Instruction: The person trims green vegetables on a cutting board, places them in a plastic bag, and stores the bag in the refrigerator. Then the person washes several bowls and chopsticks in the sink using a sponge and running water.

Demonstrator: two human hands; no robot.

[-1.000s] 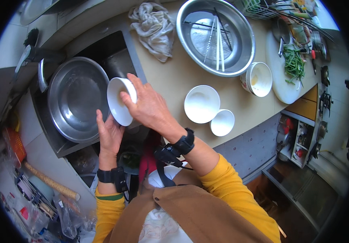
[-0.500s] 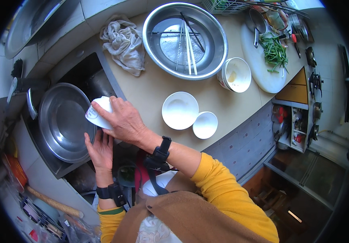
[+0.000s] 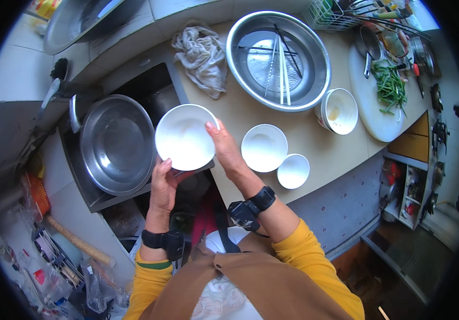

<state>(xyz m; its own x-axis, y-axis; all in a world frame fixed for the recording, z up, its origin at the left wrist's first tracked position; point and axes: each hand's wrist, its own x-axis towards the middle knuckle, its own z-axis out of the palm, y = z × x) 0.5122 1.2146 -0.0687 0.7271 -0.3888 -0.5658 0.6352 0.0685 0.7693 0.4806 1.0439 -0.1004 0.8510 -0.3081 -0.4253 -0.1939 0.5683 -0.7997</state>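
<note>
Between both hands I hold a white bowl [image 3: 186, 140], its hollow facing up toward me. My right hand [image 3: 225, 148] grips its right rim, thumb on the inside edge. My left hand [image 3: 164, 184] supports the lower left rim, thumb at the edge and fingers beneath, partly hidden. Left of the bowl, a wide metal basin [image 3: 116, 152] rests over the sink [image 3: 99, 202]. On the counter to the right stand a white bowl [image 3: 264, 148] and a smaller one [image 3: 293, 171], side by side.
A large steel basin [image 3: 235, 64] with chopsticks [image 3: 282, 69] and water stands at the back. Beside it lie a crumpled cloth [image 3: 202, 58] and stacked bowls [image 3: 341, 112]. Farther right, a white cutting board [image 3: 371, 114] carries cut greens [image 3: 390, 85] and a small pan [image 3: 369, 45].
The held bowl has turned from tipped sideways to hollow up and moved right, away from the basin over the sink. My left hand has come onto its rim. The view has shifted.
</note>
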